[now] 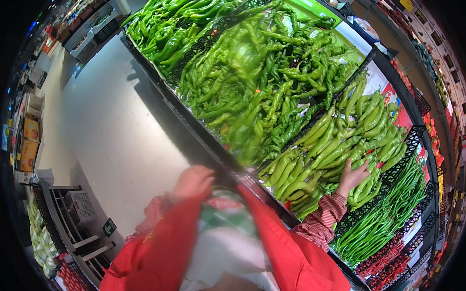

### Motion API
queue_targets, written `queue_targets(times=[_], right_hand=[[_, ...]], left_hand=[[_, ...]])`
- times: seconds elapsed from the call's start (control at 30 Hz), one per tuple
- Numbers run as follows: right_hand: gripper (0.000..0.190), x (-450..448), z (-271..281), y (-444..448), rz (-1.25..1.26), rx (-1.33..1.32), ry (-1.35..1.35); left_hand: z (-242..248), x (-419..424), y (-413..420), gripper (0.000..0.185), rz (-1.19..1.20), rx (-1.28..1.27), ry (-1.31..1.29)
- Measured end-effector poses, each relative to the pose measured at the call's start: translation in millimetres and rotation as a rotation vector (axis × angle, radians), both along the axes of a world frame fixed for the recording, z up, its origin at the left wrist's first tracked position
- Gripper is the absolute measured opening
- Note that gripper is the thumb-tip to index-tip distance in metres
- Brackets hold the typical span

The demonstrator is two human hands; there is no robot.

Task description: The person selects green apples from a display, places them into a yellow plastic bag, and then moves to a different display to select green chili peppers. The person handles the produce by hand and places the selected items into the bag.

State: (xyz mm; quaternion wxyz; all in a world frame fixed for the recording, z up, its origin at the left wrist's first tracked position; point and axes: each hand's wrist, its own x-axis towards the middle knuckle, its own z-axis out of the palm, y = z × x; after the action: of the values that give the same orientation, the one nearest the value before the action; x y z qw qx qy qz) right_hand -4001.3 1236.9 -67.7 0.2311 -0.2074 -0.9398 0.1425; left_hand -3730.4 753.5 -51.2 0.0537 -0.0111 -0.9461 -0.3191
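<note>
My right hand (353, 176) reaches over a bed of light green long peppers (335, 149), its fingers spread and touching or just above the peppers. No pepper shows clearly lifted in it. Motion blurs my left hand (193, 181), which is in front of my body by the display's front edge (217, 150). Its fingers look bent, and whether they hold anything is unclear. Close by, a blurred white and green sheet with a red mark (225, 206) hangs between the red vest's sides; whether it is a bag or clothing cannot be told.
Wrinkled green peppers (235, 72) and smooth green peppers (175, 39) fill the sections to the left. Black plastic dividers (400, 161) separate the light peppers from thin green chillies (384, 212). Pale floor (114, 114) runs along the left, with a dark rack (66, 220) at lower left.
</note>
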Motion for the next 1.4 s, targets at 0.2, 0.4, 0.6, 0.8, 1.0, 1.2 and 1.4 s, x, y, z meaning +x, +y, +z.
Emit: queue_targets(times=[0.2, 0.4, 0.6, 0.8, 1.0, 1.2, 1.4], right_hand=[[0.050, 13.1, 25.5, -81.4, 0.146, -0.057, 0.216], [0.029, 4.3, 60.7, -217.6, 0.582, -0.280, 0.332], [0.024, -31.7, 62.0, -363.1, 0.946, -0.357, 0.142], [0.040, -125.1, 13.2, -473.8, 1.039, 0.094, -0.025], [0.034, -156.3, -17.4, -504.7, 0.934, 0.192, -0.129], [0.048, -148.8, 0.1, -479.1, 1.049, -0.011, -0.097], [0.053, -138.4, 36.4, -459.0, 1.037, -0.710, -0.163]], left_hand=[[-4.4, 14.0, -42.3, 0.022, 0.046, 0.001, 0.012], [-7.7, 37.6, -104.7, 0.022, 0.163, 0.021, 0.018], [-11.0, 81.4, -170.0, 0.020, 0.301, 0.041, 0.127], [-18.4, 129.4, -226.4, 0.020, 0.427, -0.052, 0.150], [-40.3, 159.2, -269.2, 0.022, 0.503, -0.069, 0.068], [-51.9, 148.4, -287.6, 0.024, 0.566, 0.055, -0.044], [-39.2, 74.4, -307.4, 0.024, 0.429, -0.063, -0.001]])
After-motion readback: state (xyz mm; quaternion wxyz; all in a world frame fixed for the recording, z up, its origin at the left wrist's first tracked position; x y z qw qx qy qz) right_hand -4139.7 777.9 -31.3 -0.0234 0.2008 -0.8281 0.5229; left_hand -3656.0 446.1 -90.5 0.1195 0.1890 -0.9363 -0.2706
